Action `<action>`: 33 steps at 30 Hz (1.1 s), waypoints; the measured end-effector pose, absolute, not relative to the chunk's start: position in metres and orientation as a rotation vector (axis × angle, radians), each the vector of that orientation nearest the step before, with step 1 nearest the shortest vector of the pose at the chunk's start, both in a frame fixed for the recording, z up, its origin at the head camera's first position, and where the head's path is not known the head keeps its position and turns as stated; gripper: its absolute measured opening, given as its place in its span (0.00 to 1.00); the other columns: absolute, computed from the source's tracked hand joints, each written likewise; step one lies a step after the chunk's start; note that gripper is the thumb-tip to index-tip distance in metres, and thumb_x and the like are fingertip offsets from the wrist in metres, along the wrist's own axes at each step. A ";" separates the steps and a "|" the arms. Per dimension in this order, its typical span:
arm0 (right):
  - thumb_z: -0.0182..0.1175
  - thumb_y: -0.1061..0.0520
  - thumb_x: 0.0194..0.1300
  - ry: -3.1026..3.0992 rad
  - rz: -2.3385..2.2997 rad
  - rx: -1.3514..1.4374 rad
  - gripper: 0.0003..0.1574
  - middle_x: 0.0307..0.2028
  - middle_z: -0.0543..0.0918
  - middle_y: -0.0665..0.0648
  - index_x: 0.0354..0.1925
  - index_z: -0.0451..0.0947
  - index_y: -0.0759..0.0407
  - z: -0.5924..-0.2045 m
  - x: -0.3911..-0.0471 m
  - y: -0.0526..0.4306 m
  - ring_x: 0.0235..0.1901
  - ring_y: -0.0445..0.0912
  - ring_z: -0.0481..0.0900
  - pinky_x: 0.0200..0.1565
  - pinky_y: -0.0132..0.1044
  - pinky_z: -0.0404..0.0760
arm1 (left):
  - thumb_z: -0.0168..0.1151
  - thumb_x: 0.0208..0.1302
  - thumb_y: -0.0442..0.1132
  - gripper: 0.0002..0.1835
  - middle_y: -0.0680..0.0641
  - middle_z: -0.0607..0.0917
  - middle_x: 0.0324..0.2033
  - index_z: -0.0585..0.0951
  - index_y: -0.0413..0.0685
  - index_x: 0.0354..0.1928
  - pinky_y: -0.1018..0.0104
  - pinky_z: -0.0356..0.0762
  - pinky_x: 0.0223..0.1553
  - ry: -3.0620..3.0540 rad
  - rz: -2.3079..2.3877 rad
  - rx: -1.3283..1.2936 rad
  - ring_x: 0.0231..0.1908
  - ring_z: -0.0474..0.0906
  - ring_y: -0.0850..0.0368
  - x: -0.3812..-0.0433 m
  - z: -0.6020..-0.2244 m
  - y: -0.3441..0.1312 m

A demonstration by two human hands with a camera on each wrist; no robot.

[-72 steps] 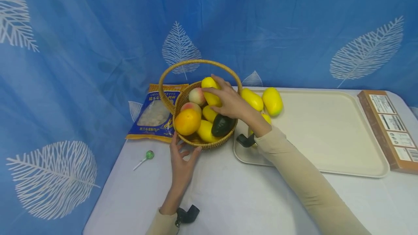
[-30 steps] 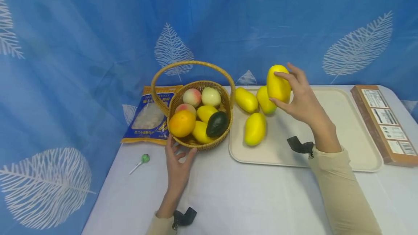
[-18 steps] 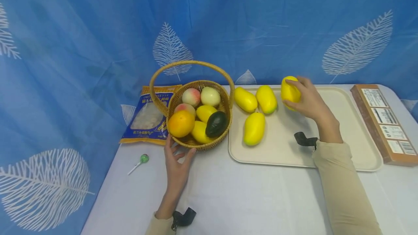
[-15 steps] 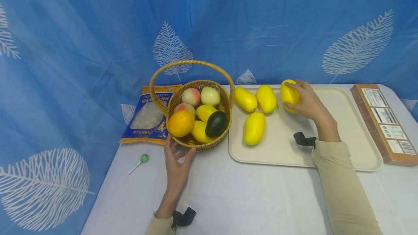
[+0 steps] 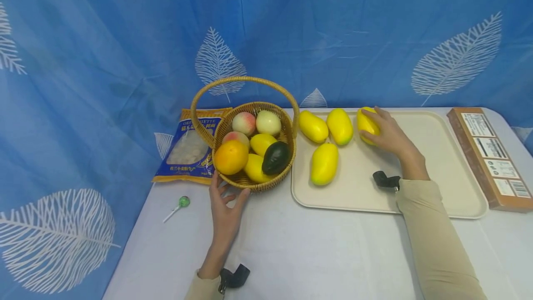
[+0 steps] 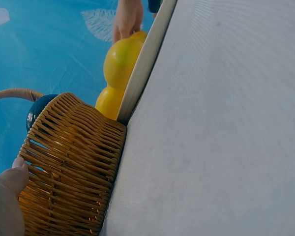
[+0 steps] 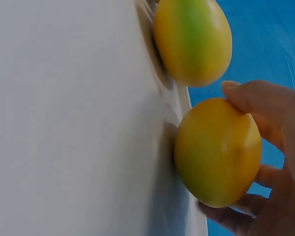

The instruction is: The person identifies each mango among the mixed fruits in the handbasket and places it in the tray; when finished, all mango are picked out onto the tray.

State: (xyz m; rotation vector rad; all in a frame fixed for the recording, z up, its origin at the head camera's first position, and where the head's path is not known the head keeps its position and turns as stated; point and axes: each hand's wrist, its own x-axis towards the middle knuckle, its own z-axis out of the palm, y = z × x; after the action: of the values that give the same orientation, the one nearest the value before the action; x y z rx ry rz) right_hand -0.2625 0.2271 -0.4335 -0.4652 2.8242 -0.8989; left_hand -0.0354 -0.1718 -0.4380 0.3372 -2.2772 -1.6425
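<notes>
Blue leaf-print curtain (image 5: pixel 333 36) behind white-clothed tabletop (image 5: pixel 308 253). Right hand (image 5: pixel 391 134) has hold of smooth yellow mango (image 7: pixel 211 160), gripping it right at far edge of beige rectangular tray (image 5: pixel 429 165)! Three more yellow oval mangoes (image 5: pixel 325 164) bunched toward tray's left end. Left hand (image 5: pixel 226 213) spread wide, touching near side of fruit-filled brown wicker basket (image 6: pixel 69 167). Blue-and-orange bag (image 5: pixel 189 147), tabletop's far left corner; long brown box (image 5: pixel 491 159), tray's right edge.
</notes>
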 end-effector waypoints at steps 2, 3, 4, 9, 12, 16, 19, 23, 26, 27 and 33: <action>0.58 0.45 0.70 2.819 -0.889 -0.456 0.46 0.75 0.39 0.73 0.77 0.51 0.55 -0.434 -0.263 0.226 0.72 0.74 0.40 0.66 0.75 0.47 | 0.66 0.64 0.40 0.48 0.42 0.56 0.72 0.46 0.50 0.77 0.44 0.71 0.59 -2.277 -1.644 0.338 0.64 0.64 0.46 -0.035 -0.438 -0.172; 0.58 0.45 0.70 2.820 -0.887 -0.450 0.46 0.75 0.39 0.73 0.77 0.50 0.55 -0.434 -0.263 0.226 0.72 0.74 0.39 0.65 0.75 0.47 | 0.66 0.64 0.39 0.48 0.42 0.56 0.72 0.46 0.50 0.77 0.44 0.71 0.58 -2.276 -1.644 0.338 0.64 0.64 0.46 -0.035 -0.437 -0.172; 0.58 0.45 0.70 2.821 -0.884 -0.443 0.46 0.75 0.38 0.74 0.77 0.50 0.54 -0.433 -0.262 0.226 0.72 0.74 0.39 0.65 0.76 0.47 | 0.66 0.64 0.39 0.48 0.42 0.57 0.72 0.46 0.49 0.77 0.44 0.71 0.58 -2.276 -1.642 0.336 0.64 0.65 0.46 -0.035 -0.437 -0.172; 0.58 0.45 0.70 2.828 -0.866 -0.414 0.46 0.75 0.37 0.74 0.77 0.51 0.53 -0.431 -0.260 0.223 0.71 0.75 0.40 0.63 0.77 0.48 | 0.66 0.64 0.39 0.48 0.41 0.57 0.72 0.47 0.47 0.77 0.44 0.72 0.57 -2.274 -1.628 0.322 0.63 0.65 0.46 -0.034 -0.434 -0.171; 0.57 0.44 0.70 2.841 -0.842 -0.424 0.46 0.75 0.35 0.74 0.77 0.50 0.53 -0.425 -0.257 0.222 0.71 0.76 0.38 0.62 0.78 0.48 | 0.66 0.64 0.38 0.48 0.40 0.58 0.71 0.47 0.46 0.77 0.44 0.73 0.56 -2.273 -1.618 0.304 0.62 0.66 0.46 -0.034 -0.436 -0.171; 0.55 0.43 0.71 2.927 -0.867 -0.511 0.43 0.76 0.38 0.71 0.76 0.53 0.52 -0.400 -0.244 0.215 0.72 0.75 0.38 0.63 0.78 0.48 | 0.67 0.63 0.38 0.49 0.42 0.58 0.72 0.46 0.51 0.77 0.45 0.73 0.56 -2.260 -1.616 0.294 0.63 0.65 0.47 -0.037 -0.452 -0.177; 0.57 0.46 0.71 3.012 -0.962 -0.674 0.39 0.76 0.46 0.68 0.75 0.58 0.51 -0.374 -0.227 0.199 0.73 0.71 0.43 0.64 0.76 0.48 | 0.68 0.63 0.41 0.49 0.46 0.57 0.72 0.46 0.58 0.77 0.48 0.73 0.56 -2.250 -1.613 0.294 0.63 0.65 0.50 -0.041 -0.464 -0.181; 0.65 0.53 0.65 3.068 -1.047 -1.055 0.38 0.74 0.57 0.64 0.71 0.66 0.52 -0.348 -0.200 0.161 0.71 0.67 0.55 0.66 0.70 0.56 | 0.68 0.62 0.44 0.49 0.49 0.58 0.72 0.47 0.63 0.77 0.54 0.75 0.54 -2.249 -1.590 0.277 0.62 0.66 0.53 -0.041 -0.468 -0.184; 0.67 0.54 0.62 3.013 -1.030 -1.319 0.38 0.73 0.61 0.63 0.69 0.68 0.50 -0.344 -0.179 0.127 0.69 0.64 0.61 0.64 0.66 0.65 | 0.68 0.63 0.46 0.49 0.50 0.59 0.71 0.47 0.63 0.77 0.57 0.76 0.53 -2.251 -1.574 0.270 0.61 0.67 0.54 -0.041 -0.469 -0.184; 0.67 0.53 0.62 2.967 -1.022 -1.380 0.38 0.72 0.61 0.62 0.69 0.68 0.49 -0.345 -0.172 0.116 0.68 0.63 0.62 0.62 0.64 0.69 | 0.68 0.62 0.46 0.49 0.50 0.60 0.71 0.47 0.63 0.77 0.58 0.76 0.53 -2.252 -1.572 0.270 0.61 0.67 0.53 -0.042 -0.469 -0.184; 0.64 0.48 0.66 2.649 -1.008 -1.670 0.35 0.72 0.62 0.60 0.69 0.68 0.48 -0.366 -0.142 0.064 0.69 0.55 0.64 0.64 0.53 0.73 | 0.67 0.64 0.41 0.49 0.43 0.58 0.72 0.46 0.54 0.78 0.52 0.74 0.55 -2.266 -1.575 0.260 0.62 0.66 0.46 -0.040 -0.462 -0.180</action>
State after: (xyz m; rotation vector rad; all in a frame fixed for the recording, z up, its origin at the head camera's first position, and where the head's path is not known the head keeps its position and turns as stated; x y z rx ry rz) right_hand -0.1417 0.0641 -0.3663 -1.6696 2.6492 -1.0078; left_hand -0.0404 -0.1804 -0.4624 0.2599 -2.2658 -1.5754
